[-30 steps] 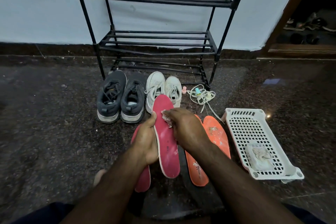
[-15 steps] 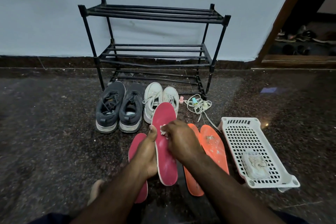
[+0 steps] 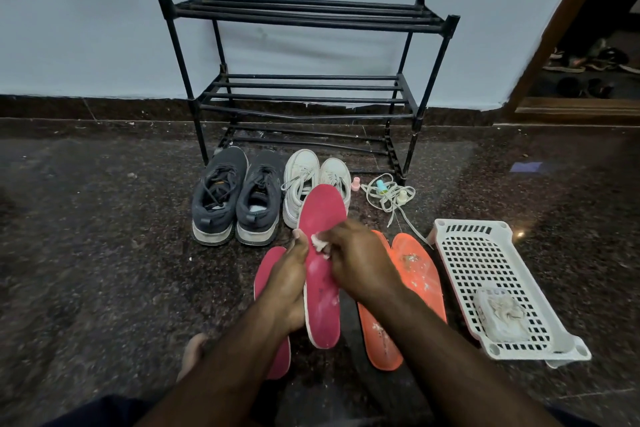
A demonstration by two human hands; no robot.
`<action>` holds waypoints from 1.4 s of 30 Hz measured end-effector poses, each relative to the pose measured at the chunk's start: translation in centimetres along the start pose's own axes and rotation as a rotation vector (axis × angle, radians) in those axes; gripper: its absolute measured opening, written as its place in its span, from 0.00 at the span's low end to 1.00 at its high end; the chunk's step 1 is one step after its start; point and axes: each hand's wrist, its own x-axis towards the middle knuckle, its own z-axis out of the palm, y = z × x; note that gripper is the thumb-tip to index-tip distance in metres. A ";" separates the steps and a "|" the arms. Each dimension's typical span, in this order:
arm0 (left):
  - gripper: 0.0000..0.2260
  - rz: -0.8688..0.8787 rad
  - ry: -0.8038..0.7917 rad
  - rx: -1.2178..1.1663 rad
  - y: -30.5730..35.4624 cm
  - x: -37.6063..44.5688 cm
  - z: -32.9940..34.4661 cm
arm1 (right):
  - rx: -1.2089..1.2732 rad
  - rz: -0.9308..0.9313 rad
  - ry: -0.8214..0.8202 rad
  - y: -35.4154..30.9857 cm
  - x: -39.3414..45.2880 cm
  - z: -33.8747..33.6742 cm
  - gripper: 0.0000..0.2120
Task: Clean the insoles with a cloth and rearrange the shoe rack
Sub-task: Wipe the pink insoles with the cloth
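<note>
- left hand (image 3: 289,282), centre of the frame – its grip is curled round the left edge of a raised red insole (image 3: 320,263), thumb up along the rim.
- right hand (image 3: 360,262) pinches a small white cloth (image 3: 319,242) against that insole's upper face.
- a second red insole (image 3: 273,315) lies on the floor under the left wrist; two orange insoles (image 3: 417,274) lie to the right.
- dark sneakers (image 3: 235,196) and white sneakers (image 3: 311,180) stand before the black shoe rack (image 3: 308,80), upper centre.
- white basket (image 3: 485,253), lower right – a crumpled rag (image 3: 500,314) lies in it.
- loose laces (image 3: 389,196) lie beside the white sneakers.
</note>
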 end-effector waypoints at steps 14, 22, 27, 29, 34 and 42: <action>0.27 -0.047 -0.065 0.149 -0.3 0.1 -0.5 | -0.012 0.004 0.187 1.3 1.3 0.1 0.13; 0.26 -0.022 -0.096 0.194 -0.7 -0.2 0.2 | -0.001 -0.063 0.118 0.8 1.2 0.3 0.13; 0.26 -0.033 -0.075 0.342 -0.7 -0.5 0.2 | -0.045 0.063 0.164 2.1 1.8 -0.9 0.12; 0.30 -0.041 -0.044 0.310 -0.7 -0.3 0.1 | -0.013 -0.011 0.116 1.1 1.3 -0.4 0.10; 0.28 -0.034 -0.074 0.317 -0.4 -0.5 -0.1 | 0.011 0.008 0.166 1.7 1.7 -0.6 0.09; 0.32 -0.039 -0.047 0.267 -0.1 -0.4 -0.2 | 0.050 -0.031 0.129 1.0 1.0 -0.1 0.09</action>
